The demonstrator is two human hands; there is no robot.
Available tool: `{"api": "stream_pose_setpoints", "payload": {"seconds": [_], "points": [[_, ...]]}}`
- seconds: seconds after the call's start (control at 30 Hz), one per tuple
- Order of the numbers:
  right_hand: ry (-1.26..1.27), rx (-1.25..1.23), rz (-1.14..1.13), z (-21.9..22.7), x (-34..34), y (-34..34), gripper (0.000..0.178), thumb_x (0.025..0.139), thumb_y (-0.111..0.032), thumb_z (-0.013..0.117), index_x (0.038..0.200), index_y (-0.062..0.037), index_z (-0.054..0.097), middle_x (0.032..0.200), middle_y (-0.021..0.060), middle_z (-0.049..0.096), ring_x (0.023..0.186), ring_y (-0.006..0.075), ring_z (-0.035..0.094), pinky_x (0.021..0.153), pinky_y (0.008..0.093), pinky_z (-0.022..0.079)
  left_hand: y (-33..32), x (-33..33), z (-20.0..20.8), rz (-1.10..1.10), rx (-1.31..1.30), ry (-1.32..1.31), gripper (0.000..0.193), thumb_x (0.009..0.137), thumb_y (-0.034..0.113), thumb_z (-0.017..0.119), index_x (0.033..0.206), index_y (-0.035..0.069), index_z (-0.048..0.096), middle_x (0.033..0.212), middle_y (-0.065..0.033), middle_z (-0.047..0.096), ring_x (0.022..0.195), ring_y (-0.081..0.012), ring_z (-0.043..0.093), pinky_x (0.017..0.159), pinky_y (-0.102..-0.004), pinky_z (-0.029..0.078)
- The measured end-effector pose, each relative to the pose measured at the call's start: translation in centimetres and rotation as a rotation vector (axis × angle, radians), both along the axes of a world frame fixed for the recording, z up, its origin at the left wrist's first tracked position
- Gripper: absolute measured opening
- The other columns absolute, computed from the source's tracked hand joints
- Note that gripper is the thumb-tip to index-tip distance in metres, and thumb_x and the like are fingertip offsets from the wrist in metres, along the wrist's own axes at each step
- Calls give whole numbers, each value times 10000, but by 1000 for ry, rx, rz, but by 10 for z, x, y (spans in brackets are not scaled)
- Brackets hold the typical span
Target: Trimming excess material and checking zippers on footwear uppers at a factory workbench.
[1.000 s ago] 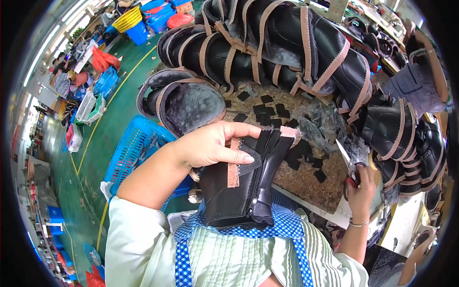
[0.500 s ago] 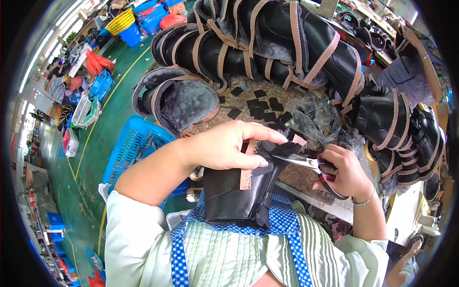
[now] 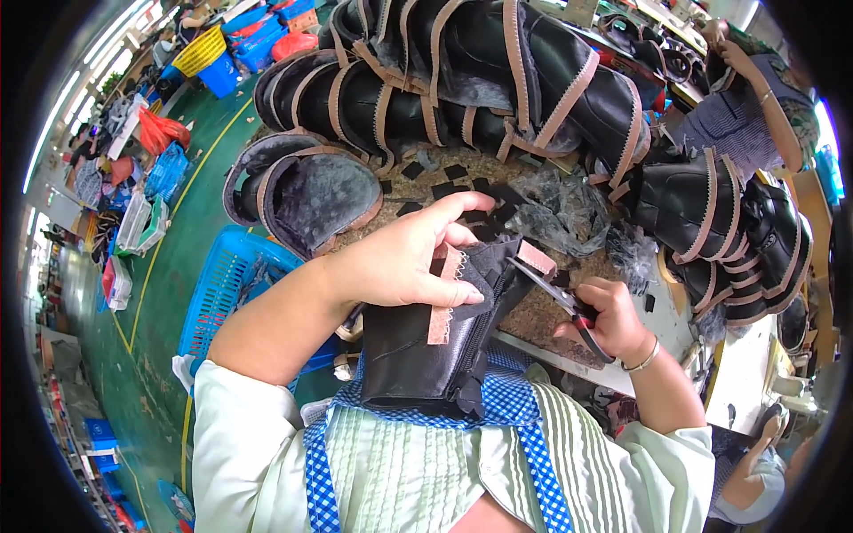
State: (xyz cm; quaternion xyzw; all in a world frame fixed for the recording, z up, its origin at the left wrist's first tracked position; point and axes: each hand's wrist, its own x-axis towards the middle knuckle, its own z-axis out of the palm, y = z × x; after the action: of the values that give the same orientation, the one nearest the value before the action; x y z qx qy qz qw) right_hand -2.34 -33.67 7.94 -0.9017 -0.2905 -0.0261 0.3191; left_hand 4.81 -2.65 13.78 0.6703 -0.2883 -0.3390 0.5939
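Observation:
A black leather boot upper (image 3: 404, 360) with a zipper down one side lies against my blue checked apron. My left hand (image 3: 400, 262) grips its upper end, thumb on top and forefinger stretched out beyond. Tan zigzag-edged strips show beside the thumb and at the far end of the zipper. In my right hand (image 3: 613, 318) are scissors (image 3: 562, 298) with dark and red handles, fingers through the loops. Their blades lie slightly parted beside the zipper's far end. A blurred dark scrap (image 3: 506, 193) is just past my left forefinger.
Grey-lined black boot uppers (image 3: 480, 67) are piled across the back of the worktable, with more at the right (image 3: 684, 200). Black square scraps (image 3: 455, 172) and crumpled clear plastic (image 3: 564, 209) lie before them. A blue basket (image 3: 206, 298) stands at left. Another person works at far right.
The scissors have drawn back slightly from the boot upper's end. A dark piece beside the blades has gone from there, uncovering the tan strip. My left forefinger has lifted away. The view has shifted.

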Motion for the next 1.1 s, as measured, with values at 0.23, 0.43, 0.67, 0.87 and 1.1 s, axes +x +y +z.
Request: {"api": "stream_pose_setpoints", "payload": {"seconds": [0.23, 0.43, 0.67, 0.87, 1.1], "points": [[-23, -111, -586, -49, -34, -66, 348, 624, -214, 824, 865, -34, 650, 786, 158, 619, 688, 354, 607, 631, 373, 504, 0, 8, -12, -15, 52, -164, 710, 777, 140, 769, 1349, 28, 362, 1057, -127, 615, 957, -139, 579, 844, -289, 479], [12, 228, -590, -36, -30, -49, 329, 802, -88, 706, 1110, -22, 610, 1048, 132, 625, 1055, 256, 592, 935, 332, 456, -33, 0, -5, -91, 54, -421, 734, 745, 222, 805, 1305, 2, 385, 1029, -119, 603, 913, -157, 604, 822, -298, 493], [406, 503, 675, -13, 17, 19, 750, 885, -169, 635, 1444, 60, 192, 1294, 140, 528, 608, 203, 671, 586, 271, 544, -86, -12, 3, -14, -458, -233, 407, 878, 60, 662, 1225, 22, 452, 961, -31, 603, 881, -83, 585, 811, -262, 490], [767, 797, 35, 60, -15, 45, 648, 769, 113, 605, 1371, 64, 368, 1253, 136, 562, 1113, 241, 577, 893, 325, 495, 13, 8, -85, 705, -333, -229, 196, 906, 93, 628, 1082, 28, 570, 986, -14, 606, 897, -76, 572, 798, -225, 467], [-259, 163, -59, 18, 37, 139, 1099, 685, -80, 713, 1400, 172, -82, 1470, 390, 75, 1393, 499, 83, 1136, 503, 47, 166, -36, -156, 1743, 355, -760, 665, 744, 240, 790, 1233, -16, 420, 1237, -188, 447, 1154, -314, 459, 946, -384, 397]]}}
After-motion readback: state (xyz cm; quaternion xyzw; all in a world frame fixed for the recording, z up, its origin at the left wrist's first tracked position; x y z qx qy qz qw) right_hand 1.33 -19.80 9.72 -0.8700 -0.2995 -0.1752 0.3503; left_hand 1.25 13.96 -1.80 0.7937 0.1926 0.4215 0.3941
